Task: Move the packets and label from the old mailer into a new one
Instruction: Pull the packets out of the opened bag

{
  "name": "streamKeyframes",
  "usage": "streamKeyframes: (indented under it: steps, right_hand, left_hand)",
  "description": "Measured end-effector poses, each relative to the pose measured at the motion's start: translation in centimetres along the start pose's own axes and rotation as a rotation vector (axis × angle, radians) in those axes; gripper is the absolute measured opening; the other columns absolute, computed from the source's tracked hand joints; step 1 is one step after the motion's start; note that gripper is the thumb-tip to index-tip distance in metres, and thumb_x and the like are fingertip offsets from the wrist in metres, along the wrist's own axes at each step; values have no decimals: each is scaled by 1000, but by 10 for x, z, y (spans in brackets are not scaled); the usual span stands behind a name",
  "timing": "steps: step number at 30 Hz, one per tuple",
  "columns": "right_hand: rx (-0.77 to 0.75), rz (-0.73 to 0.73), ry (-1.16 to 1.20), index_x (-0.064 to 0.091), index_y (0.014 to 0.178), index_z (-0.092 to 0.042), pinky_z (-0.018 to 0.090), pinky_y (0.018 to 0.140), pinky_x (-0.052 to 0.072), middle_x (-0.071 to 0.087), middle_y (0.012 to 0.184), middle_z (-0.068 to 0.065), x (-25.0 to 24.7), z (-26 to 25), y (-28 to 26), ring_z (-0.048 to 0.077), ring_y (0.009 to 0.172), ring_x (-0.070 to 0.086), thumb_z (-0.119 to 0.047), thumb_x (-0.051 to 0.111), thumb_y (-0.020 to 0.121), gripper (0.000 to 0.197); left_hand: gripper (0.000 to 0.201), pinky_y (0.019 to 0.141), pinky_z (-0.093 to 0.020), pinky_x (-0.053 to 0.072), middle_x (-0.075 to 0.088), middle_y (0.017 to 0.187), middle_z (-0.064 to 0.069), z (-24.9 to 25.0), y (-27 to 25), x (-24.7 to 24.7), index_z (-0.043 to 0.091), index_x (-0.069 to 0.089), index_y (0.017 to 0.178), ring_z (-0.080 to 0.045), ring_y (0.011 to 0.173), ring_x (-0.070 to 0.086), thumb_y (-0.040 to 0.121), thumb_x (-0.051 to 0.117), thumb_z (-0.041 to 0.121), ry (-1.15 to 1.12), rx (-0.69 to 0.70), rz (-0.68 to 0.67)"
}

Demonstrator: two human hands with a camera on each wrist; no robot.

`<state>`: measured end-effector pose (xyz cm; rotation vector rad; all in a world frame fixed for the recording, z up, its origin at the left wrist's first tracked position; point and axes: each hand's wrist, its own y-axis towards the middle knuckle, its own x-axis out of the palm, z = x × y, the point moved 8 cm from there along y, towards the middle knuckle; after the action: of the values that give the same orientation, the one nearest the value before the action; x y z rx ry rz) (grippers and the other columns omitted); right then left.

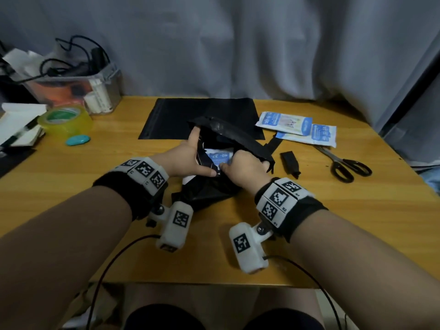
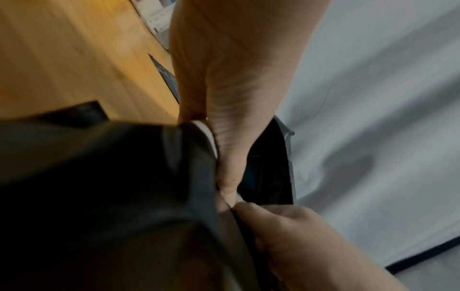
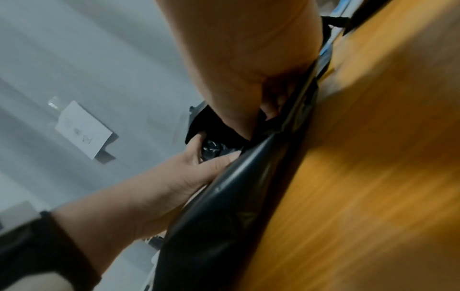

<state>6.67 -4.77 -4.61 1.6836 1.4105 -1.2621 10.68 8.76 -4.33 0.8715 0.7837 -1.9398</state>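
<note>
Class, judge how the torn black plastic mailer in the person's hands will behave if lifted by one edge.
The torn black plastic mailer looks floppy: it sags and creases between the left hand and right hand. Its glossy film may be slippery. The blue-and-white packet inside could probably slide out.

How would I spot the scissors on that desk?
Start at the wooden table and look to its right side, past the blue-and-white packets. The scissors lie just nearer, flat, with black loop handles and bare metal blades.

A makeshift home packing desk: a wooden table before a grey curtain, with tape roll, scissors and cable-filled bin.
</note>
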Motion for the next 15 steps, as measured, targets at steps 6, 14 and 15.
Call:
streamKeyframes:
  steps: [6, 14, 15]
  right_hand:
    - [-389, 261, 28, 53, 103, -8, 39, 72, 48, 66, 97, 13, -36, -32, -27, 34, 89, 63, -18, 52, 90, 15]
    - [-650, 511, 271, 49, 96, -5, 45, 63, 49, 65, 85, 15, -92, -42, -53, 38, 75, 62, -8, 49, 91, 6]
    - [-643, 546, 316, 49, 96, -3, 45, 63, 49, 65, 84, 16, -98, -38, -53, 39, 75, 61, -8, 50, 91, 6]
  left_hand:
    - [79, 109, -31, 26, 5, 153, -12, 20, -10, -40, 31, 10, 150, -30, 137, 30, 86, 45, 61, -2, 3, 277]
    - [60, 105, -33, 36, 48, 136, -3, 22, -6, -98, 22, 35, 138, -18, 124, 47, 91, 40, 58, -364, 73, 450]
    - [65, 108, -34, 35, 46, 139, -2, 17, -7, -99, 22, 29, 141, -18, 126, 45, 90, 39, 61, -430, 58, 465]
